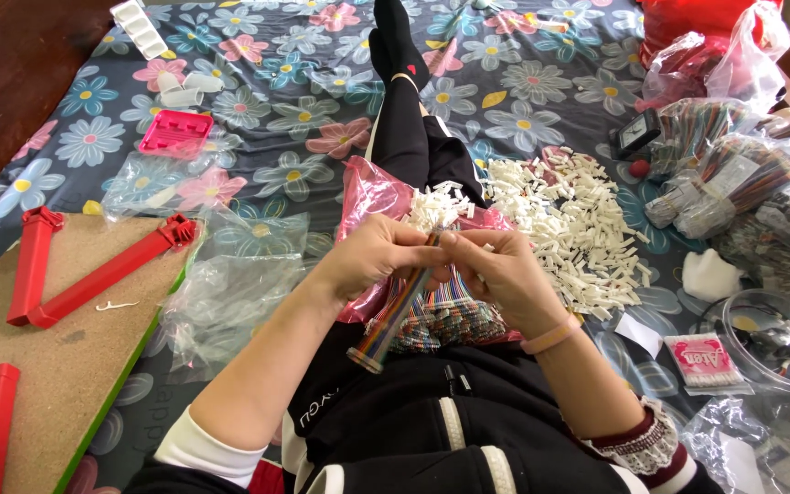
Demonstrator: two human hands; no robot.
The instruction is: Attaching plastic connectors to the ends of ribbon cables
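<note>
1. Left hand [378,254]: closed round the upper end of a flat multicoloured ribbon cable strip [397,311]; the strip slopes down and to the left towards the lap, its lower end hanging free, which keeps the upper end steady at the fingertips.
2. Right hand [496,265]: fingers pinched together at the same upper end of the strip, directly beside the left hand; the two hands touch or nearly touch; whether a small white piece sits between the fingertips cannot be told; a pink band circles the right wrist.
3. Lap store: a heap of similar multicoloured cable strips [445,320] lies just under the hands on a crumpled pink plastic bag [372,194], so the next strip is within reach; a small pile of white plastic connector pieces [438,206] rests on the same bag, just beyond the hands.
4. Right side: a broad spread of white connector pieces [569,229] lies on the blue flowered bed sheet [267,119]; beyond it, clear bags of bundled coloured wires [733,174] are stacked together.
5. Left side: empty clear plastic bags [230,284] lie by a brown board [75,338] carrying red plastic bars [93,274].
6. Far: a pink plastic tray [176,134] and a white compartment tray [141,27] lie well apart from the hands.
</note>
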